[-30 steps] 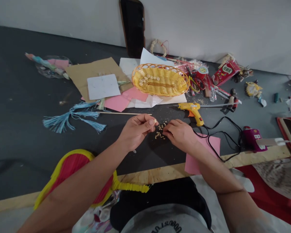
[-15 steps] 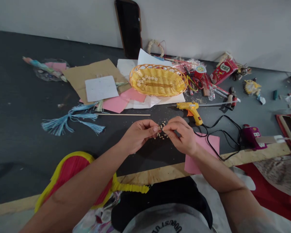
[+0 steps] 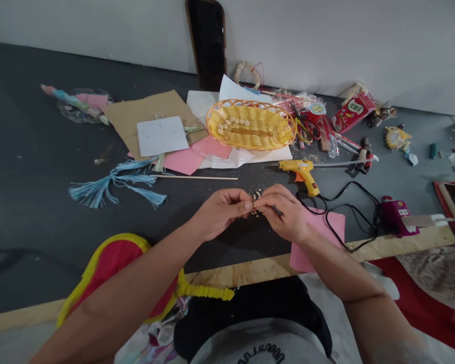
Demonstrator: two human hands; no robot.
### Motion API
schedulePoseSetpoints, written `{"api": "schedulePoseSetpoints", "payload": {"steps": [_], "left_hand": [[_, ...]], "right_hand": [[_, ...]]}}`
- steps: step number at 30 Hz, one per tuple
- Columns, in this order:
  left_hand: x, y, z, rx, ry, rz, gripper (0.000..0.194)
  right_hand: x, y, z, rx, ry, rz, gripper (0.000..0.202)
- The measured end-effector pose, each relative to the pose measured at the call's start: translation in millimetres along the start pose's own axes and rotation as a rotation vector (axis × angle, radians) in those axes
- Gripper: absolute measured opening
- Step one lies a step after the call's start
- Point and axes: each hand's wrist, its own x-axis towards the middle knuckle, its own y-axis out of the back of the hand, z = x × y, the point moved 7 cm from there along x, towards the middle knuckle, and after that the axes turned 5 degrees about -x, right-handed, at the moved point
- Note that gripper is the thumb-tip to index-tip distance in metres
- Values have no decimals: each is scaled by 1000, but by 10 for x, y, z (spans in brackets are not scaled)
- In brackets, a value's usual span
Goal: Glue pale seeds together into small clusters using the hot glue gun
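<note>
My left hand [image 3: 223, 212] is closed, thumb and fingers pinched together. Its fingertips meet those of my right hand [image 3: 285, 215], which is pinched too. Whatever sits between them is too small and covered to name. Small pale chips [image 3: 257, 195] lie scattered on the dark tabletop [image 3: 235, 242] just behind and under the fingertips. Beyond the hands stands a yellow woven basket [image 3: 263, 116] with a few pale knobbly pieces [image 3: 233, 124] at its left end. A yellow glue gun [image 3: 307, 177] rests on its side behind my right hand, apart from it.
Left of my hands lie a thin stick [image 3: 200, 177] and blue tassels [image 3: 117, 184]. Pink paper [image 3: 326, 227] is partly under my right forearm. A black cord [image 3: 349, 206] runs toward a purple socket block [image 3: 396, 216]. A phone [image 3: 209, 45] leans on the wall.
My fingertips have drawn together, narrowing the gap between the hands. The table's things appear slightly further right as the view shifts.
</note>
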Motion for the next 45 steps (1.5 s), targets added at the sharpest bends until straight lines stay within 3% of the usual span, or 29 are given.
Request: {"api": "schedulePoseSetpoints", "payload": {"steps": [24, 32, 45], "left_hand": [[12, 16, 0, 7, 7, 0, 36], [-1, 14, 19, 0, 0, 7, 36], [12, 31, 2, 8, -2, 28, 37]], "right_hand": [[-37, -24, 22, -126, 31, -53, 14], [-15, 7, 32, 31, 17, -51, 14], [-14, -17, 49, 39, -22, -56, 10]]}}
